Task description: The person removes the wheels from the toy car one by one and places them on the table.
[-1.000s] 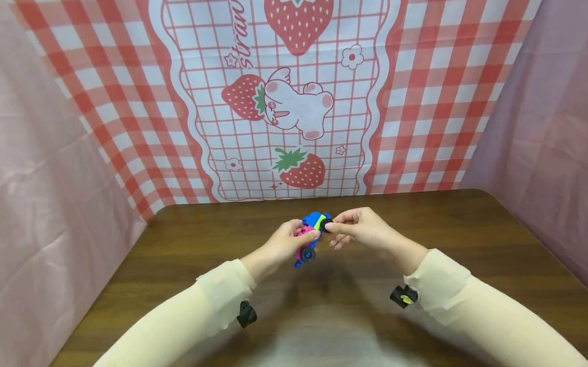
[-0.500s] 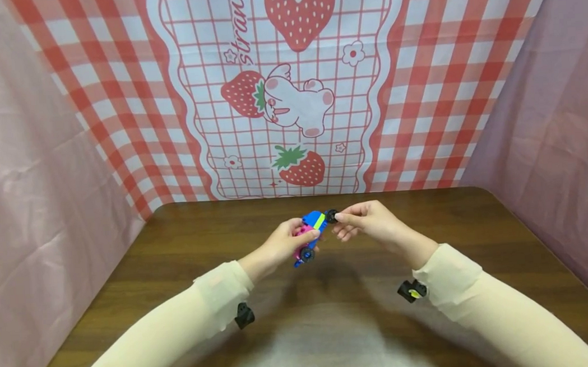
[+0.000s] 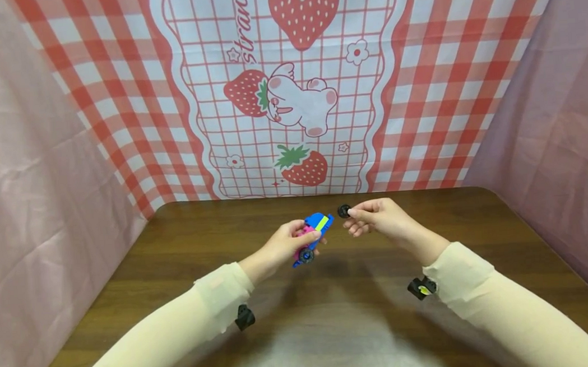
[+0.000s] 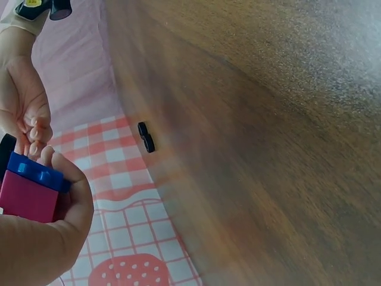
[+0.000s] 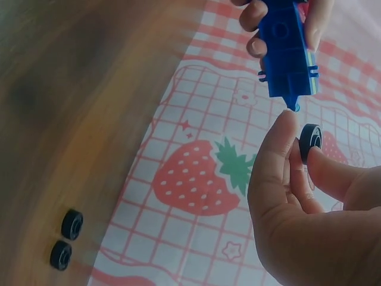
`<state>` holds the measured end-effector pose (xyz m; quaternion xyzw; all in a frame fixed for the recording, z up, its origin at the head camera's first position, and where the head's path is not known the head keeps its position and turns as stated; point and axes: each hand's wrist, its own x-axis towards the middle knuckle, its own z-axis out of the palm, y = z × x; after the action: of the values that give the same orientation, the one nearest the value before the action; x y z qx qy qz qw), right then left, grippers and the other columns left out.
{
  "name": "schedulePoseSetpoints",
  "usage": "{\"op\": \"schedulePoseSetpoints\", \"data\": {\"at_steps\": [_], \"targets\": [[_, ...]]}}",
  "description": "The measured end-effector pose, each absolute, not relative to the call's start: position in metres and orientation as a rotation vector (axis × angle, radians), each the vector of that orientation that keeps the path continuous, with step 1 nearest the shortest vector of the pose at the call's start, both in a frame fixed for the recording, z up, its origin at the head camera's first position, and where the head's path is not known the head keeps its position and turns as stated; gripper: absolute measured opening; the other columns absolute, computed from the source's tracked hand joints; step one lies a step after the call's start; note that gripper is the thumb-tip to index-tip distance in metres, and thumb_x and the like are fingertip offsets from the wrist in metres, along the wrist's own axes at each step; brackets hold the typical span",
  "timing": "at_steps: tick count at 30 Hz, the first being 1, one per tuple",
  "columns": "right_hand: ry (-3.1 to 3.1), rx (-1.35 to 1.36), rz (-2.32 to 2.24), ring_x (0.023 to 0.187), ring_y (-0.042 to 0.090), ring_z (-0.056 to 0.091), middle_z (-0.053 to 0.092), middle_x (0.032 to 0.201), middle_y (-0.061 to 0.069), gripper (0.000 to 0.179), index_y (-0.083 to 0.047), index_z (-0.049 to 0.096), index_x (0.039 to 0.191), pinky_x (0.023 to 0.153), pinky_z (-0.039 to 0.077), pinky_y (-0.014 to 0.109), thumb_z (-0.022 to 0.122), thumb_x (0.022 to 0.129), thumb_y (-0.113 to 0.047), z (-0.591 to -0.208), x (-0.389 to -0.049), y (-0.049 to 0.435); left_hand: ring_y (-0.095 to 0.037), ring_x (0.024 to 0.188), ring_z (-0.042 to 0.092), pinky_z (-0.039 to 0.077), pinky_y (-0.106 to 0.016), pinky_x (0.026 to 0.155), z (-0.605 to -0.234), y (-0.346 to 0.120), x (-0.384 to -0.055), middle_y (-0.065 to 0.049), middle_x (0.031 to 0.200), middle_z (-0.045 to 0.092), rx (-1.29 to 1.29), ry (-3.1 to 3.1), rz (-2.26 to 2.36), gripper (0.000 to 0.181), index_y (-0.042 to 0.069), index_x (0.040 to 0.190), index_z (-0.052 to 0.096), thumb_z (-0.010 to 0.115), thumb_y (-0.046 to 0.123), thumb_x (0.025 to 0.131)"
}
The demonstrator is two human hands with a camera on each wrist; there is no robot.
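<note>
A blue and pink toy car (image 3: 319, 221) with a yellow-green stripe is gripped by my left hand (image 3: 282, 245) above the table, thumb on its side. One black wheel (image 3: 306, 255) sits on the car's end nearer me. Just right of the car's far end, my right hand (image 3: 388, 220) pinches a separate black wheel (image 3: 344, 211) between thumb and fingers. The right wrist view shows the car's blue underside (image 5: 286, 53), its near end bearing small side clips and no wheels. My left palm and fingers hide part of the pink body.
Two loose black wheels, one (image 5: 72, 224) beside the other (image 5: 61, 255), lie on the brown wooden table (image 3: 180, 303) in the right wrist view. A red-and-white strawberry cloth (image 3: 419, 86) hangs behind the table's far edge, with pink curtains (image 3: 45, 165) at the sides.
The wheel in my right hand has come away from the car's far end and moved right and slightly up. My left hand and the car have barely moved.
</note>
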<state>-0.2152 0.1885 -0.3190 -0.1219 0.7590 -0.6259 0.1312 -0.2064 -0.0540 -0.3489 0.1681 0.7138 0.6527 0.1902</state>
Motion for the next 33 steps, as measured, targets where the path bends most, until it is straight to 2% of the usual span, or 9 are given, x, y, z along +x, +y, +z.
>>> {"op": "schedulePoseSetpoints", "data": {"at_steps": [5, 10, 15, 19, 22, 27, 33], "targets": [[2.219, -0.336, -1.82, 0.068, 0.008, 0.069, 0.073, 0.08, 0.0, 0.035, 0.02, 0.054, 0.113, 0.07, 0.058, 0.028, 0.053, 0.1, -0.012, -0.319, -0.216, 0.194, -0.016, 0.076, 0.064, 0.054, -0.025, 0.071, -0.347, -0.058, -0.207, -0.032, 0.119, 0.061, 0.442, 1.974, 1.84, 0.032, -0.008, 0.122, 0.046, 0.051, 0.017, 0.101], [2.224, -0.272, -1.83, 0.07, 0.009, 0.069, 0.073, 0.081, 0.001, 0.035, 0.018, 0.055, 0.114, 0.071, 0.058, 0.027, 0.055, 0.099, -0.014, -0.321, -0.221, 0.203, -0.01, 0.08, 0.064, 0.053, -0.024, 0.072, -0.341, -0.062, -0.206, -0.034, 0.127, 0.056, 0.441, 1.99, 1.804, 0.031, -0.007, 0.123, 0.044, 0.051, 0.013, 0.1], [2.255, -0.187, -1.797, 0.074, 0.012, 0.07, 0.073, 0.08, -0.002, 0.041, 0.016, 0.055, 0.117, 0.076, 0.058, 0.03, 0.06, 0.097, -0.02, -0.323, -0.228, 0.216, -0.009, 0.087, 0.064, 0.053, -0.024, 0.075, -0.342, -0.063, -0.206, -0.029, 0.126, 0.06, 0.45, 2.012, 1.781, 0.033, -0.007, 0.124, 0.045, 0.052, 0.014, 0.099], [2.242, -0.138, -1.806, 0.075, 0.011, 0.07, 0.074, 0.082, 0.0, 0.043, 0.013, 0.056, 0.118, 0.077, 0.057, 0.029, 0.063, 0.095, -0.023, -0.324, -0.233, 0.226, -0.014, 0.087, 0.066, 0.055, -0.024, 0.073, -0.345, -0.063, -0.206, -0.027, 0.123, 0.062, 0.433, 2.002, 1.801, 0.036, -0.007, 0.126, 0.045, 0.054, 0.013, 0.098], [2.198, -0.121, -1.85, 0.077, 0.011, 0.07, 0.074, 0.084, 0.001, 0.037, 0.009, 0.059, 0.115, 0.077, 0.057, 0.029, 0.063, 0.095, -0.021, -0.327, -0.236, 0.231, -0.018, 0.088, 0.067, 0.055, -0.025, 0.073, -0.346, -0.063, -0.205, -0.028, 0.122, 0.062, 0.431, 2.0, 1.823, 0.034, -0.007, 0.124, 0.045, 0.054, 0.013, 0.098], [2.123, -0.091, -1.926, 0.08, 0.011, 0.071, 0.074, 0.085, 0.0, 0.018, -0.001, 0.065, 0.105, 0.079, 0.057, 0.029, 0.062, 0.095, -0.017, -0.331, -0.239, 0.239, -0.014, 0.087, 0.067, 0.056, -0.028, 0.078, -0.346, -0.062, -0.202, -0.026, 0.123, 0.062, 0.453, 1.997, 1.798, 0.032, -0.006, 0.122, 0.046, 0.054, 0.014, 0.099], [2.089, -0.056, -1.965, 0.082, 0.01, 0.072, 0.074, 0.083, -0.002, 0.013, -0.004, 0.065, 0.101, 0.079, 0.057, 0.025, 0.063, 0.095, -0.015, -0.335, -0.245, 0.245, -0.014, 0.087, 0.066, 0.056, -0.028, 0.078, -0.345, -0.061, -0.201, -0.021, 0.114, 0.065, 0.448, 2.066, 1.759, 0.033, -0.005, 0.12, 0.048, 0.057, 0.016, 0.097]]}}
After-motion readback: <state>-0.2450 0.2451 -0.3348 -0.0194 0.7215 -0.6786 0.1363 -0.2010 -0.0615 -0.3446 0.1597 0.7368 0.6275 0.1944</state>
